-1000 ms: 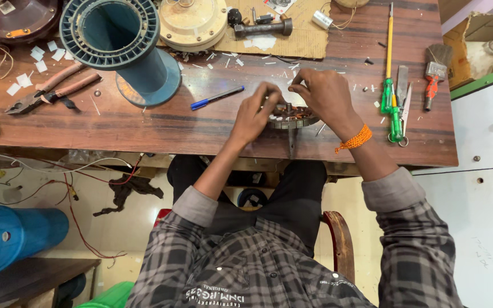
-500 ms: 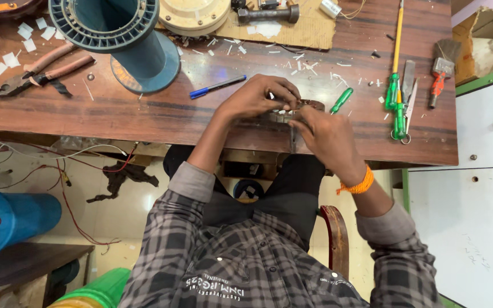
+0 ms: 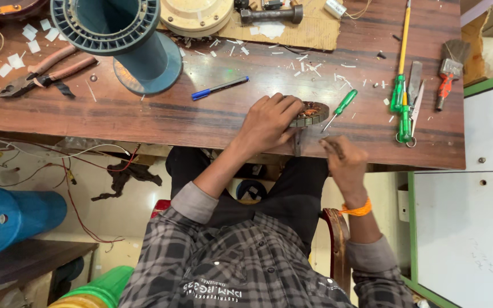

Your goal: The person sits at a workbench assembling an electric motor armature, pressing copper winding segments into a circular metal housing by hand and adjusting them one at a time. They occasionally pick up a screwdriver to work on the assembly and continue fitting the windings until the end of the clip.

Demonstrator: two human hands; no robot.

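My left hand (image 3: pixel 269 122) rests over a round copper-wound motor stator (image 3: pixel 310 113) near the front edge of the wooden table (image 3: pixel 144 114), gripping it. My right hand (image 3: pixel 344 162) sits just off the table edge below the stator, fingers pinched on a small dark piece (image 3: pixel 333 147); what that piece is I cannot tell. A small green-handled screwdriver (image 3: pixel 342 105) lies just right of the stator. A blue pen (image 3: pixel 219 88) lies to the left.
A large teal spool (image 3: pixel 126 34) stands at the back left, with pliers (image 3: pixel 44 71) beside it. Green screwdrivers (image 3: pixel 400 97), a brush (image 3: pixel 449 71) and scissors lie at the right. A cream round cover (image 3: pixel 196 14) and a hammer (image 3: pixel 269 12) sit at the back.
My right hand has drawn back from the stator to the table's front edge. The left hand stays on the stator. The small green screwdriver now lies uncovered beside it.
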